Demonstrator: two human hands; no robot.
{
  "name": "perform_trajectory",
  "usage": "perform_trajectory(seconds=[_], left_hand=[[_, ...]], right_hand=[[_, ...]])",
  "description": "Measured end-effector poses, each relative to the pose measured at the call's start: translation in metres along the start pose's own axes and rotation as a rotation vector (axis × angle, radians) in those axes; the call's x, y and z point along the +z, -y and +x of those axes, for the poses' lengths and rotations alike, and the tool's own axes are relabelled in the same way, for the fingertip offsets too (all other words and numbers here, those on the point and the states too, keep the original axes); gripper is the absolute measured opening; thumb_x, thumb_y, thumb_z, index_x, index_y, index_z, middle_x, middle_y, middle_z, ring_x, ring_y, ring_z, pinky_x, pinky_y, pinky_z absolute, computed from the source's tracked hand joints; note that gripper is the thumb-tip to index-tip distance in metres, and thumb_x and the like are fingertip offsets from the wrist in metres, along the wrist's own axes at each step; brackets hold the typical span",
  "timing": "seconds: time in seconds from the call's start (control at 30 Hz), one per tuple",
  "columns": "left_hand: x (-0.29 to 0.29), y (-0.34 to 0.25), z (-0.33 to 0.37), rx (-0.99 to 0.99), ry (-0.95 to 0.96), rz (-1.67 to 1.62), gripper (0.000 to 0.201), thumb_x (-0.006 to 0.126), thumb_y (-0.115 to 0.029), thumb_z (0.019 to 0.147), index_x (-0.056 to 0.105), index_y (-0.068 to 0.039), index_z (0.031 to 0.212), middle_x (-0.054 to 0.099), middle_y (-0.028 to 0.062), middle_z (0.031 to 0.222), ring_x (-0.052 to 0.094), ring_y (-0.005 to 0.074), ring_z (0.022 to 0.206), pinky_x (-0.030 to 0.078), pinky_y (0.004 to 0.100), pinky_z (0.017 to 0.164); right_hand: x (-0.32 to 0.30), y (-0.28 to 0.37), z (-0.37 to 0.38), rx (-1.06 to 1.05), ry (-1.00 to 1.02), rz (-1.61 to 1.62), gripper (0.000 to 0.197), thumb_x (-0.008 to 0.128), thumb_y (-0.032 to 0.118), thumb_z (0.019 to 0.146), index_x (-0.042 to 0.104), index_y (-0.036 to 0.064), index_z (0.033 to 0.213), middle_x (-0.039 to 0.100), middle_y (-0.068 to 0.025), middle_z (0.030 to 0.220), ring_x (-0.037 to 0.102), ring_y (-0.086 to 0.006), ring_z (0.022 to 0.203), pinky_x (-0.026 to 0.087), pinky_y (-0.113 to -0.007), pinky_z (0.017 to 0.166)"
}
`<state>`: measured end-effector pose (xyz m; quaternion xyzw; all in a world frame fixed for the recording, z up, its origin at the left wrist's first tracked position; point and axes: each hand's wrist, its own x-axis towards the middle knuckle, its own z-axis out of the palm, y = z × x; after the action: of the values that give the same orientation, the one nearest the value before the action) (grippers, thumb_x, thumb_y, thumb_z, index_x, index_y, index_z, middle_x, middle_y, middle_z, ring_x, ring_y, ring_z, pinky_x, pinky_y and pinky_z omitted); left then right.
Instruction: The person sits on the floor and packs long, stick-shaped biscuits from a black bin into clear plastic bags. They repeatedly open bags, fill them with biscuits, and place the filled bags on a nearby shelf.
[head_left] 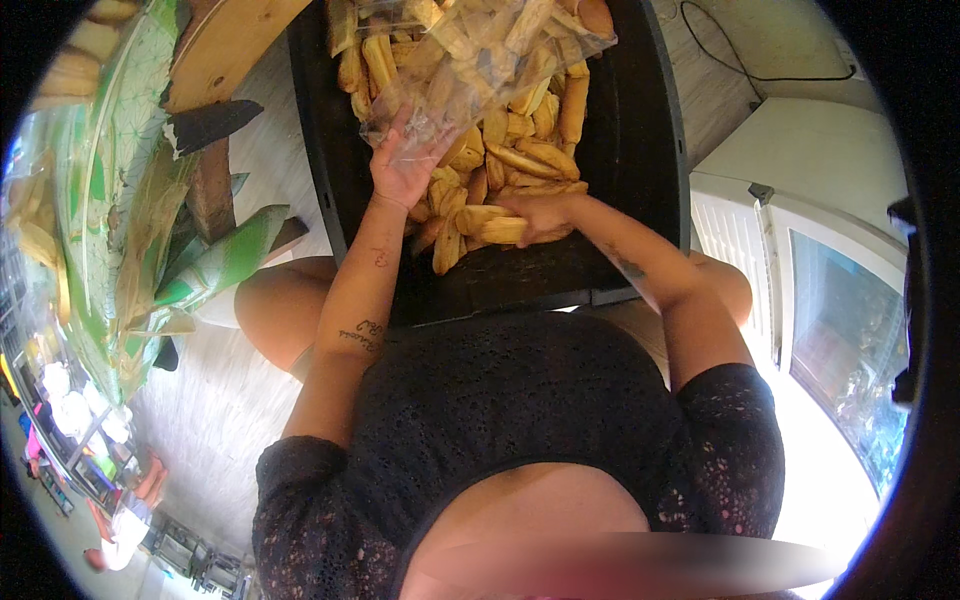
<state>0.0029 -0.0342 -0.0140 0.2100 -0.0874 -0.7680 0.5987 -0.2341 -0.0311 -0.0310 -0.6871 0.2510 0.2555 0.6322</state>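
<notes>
A clear plastic bag [425,125] with golden-brown, elongated food pieces in it lies over the far part of a black crate. My left hand [403,170] is at the bag's near end, holding the film, which partly covers its fingers. Loose pieces of the same kind, like toasted bread sticks [535,158], are heaped under and around the bag. At the near side of the heap, my right hand [548,215] closes round a few pieces [490,224]; its fingertips are partly hidden by them.
The black crate [640,150] stands between my knees. Green-and-white sacking [225,255] and wooden boards [225,50] are on the left. A white glass-fronted cabinet [800,160] is at the right, with a dark cable [740,70] behind it. A person [125,525] appears far lower left.
</notes>
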Motion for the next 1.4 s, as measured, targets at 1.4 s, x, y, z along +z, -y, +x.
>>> perform_trajectory(seconds=[1.4], left_hand=[[-0.03,0.006,-0.011,-0.366,-0.017,0.217,0.067,0.057,-0.051,0.077,0.035,-0.018,0.131,0.04,0.0073,0.131,0.04,0.0307,0.117,0.041,0.0431,0.088]], right_hand=[[-0.075,0.094,-0.203,0.057,-0.975,-0.973,0.06,0.066,0.017,0.065,0.049,0.0198,0.122,0.055,-0.0054,0.102,0.052,-0.024,0.098,0.037,-0.036,0.086]])
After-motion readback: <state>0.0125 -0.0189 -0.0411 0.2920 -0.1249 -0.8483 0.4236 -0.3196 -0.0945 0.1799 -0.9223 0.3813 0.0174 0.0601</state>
